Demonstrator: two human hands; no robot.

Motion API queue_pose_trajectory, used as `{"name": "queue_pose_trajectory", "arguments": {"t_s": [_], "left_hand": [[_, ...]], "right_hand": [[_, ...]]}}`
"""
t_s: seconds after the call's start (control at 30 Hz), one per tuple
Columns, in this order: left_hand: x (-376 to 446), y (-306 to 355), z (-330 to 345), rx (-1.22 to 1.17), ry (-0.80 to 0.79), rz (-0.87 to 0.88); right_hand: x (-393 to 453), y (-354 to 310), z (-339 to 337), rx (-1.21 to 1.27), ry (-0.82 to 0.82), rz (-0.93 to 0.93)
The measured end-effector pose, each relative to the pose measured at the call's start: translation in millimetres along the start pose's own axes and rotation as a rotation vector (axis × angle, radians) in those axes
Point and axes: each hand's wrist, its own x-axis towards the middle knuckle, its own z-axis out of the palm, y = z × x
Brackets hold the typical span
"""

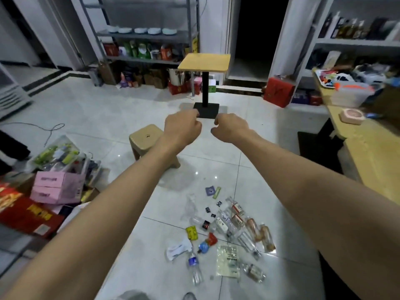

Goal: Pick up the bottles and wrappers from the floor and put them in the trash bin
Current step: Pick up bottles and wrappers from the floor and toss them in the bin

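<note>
Litter (225,234) lies on the floor (108,118) below my raised, loosely curled, empty hands, left (183,128) and right (230,128), nearer the right.

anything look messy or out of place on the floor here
Yes: a scatter of litter lies on the tiled floor between the outstretched arms. Clear bottles lie on their sides, and wrappers and a flat clear packet are strewn around them. No trash bin is visible.

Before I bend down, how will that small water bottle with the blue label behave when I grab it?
The water bottle lies on its side on glossy tile, so a nudge would probably roll it. It looks like thin clear plastic, mostly empty, so likely light and apt to crumple under a firm squeeze.
</note>
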Motion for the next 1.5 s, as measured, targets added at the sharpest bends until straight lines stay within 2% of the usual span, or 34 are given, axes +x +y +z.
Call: {"name": "queue_pose_trajectory", "arguments": {"t_s": [0.13, 0.23, 0.4, 0.5, 0.57, 0.67, 0.8, 0.97, 1.07, 1.2, 1.37, 1.5], "left_hand": [[16, -23, 48, 0.084, -0.046, 0.133], [29, -38, 86, 0.035, -0.034, 0.117], [24, -70, 207, -0.050, -0.171, 0.065], [8, -100, 327, -0.174, -0.316, 0.014], [-10, -120, 416, -0.170, -0.356, -0.003], [-48, -140, 563, -0.107, -0.410, 0.039], [-89, -166, 748, 0.031, -0.485, 0.103], [-125, -191, 919, 0.142, -0.523, 0.176], [-141, -200, 984, 0.169, -0.544, 0.201], [-154, -201, 1036, 0.150, -0.549, 0.214], [-155, -199, 1065, 0.163, -0.469, 0.249], [-155, -204, 1082, 0.272, -0.489, 0.301]], "right_hand": [[34, -3, 41, -0.162, -0.083, -0.063], [59, 2, 78, -0.103, -0.106, -0.002], [74, 22, 212, -0.090, -0.243, 0.026], [83, 53, 339, -0.116, -0.280, -0.014], [87, 78, 429, -0.079, -0.312, 0.018], [95, 114, 580, -0.047, -0.364, 0.057], [119, 153, 768, -0.111, -0.383, 0.010], [139, 196, 936, -0.090, -0.395, 0.014], [144, 216, 993, -0.092, -0.419, 0.025], [149, 231, 1031, -0.116, -0.414, 0.031], [153, 238, 1054, -0.098, -0.350, 0.038], [157, 237, 1070, -0.008, -0.297, 0.112]]}}
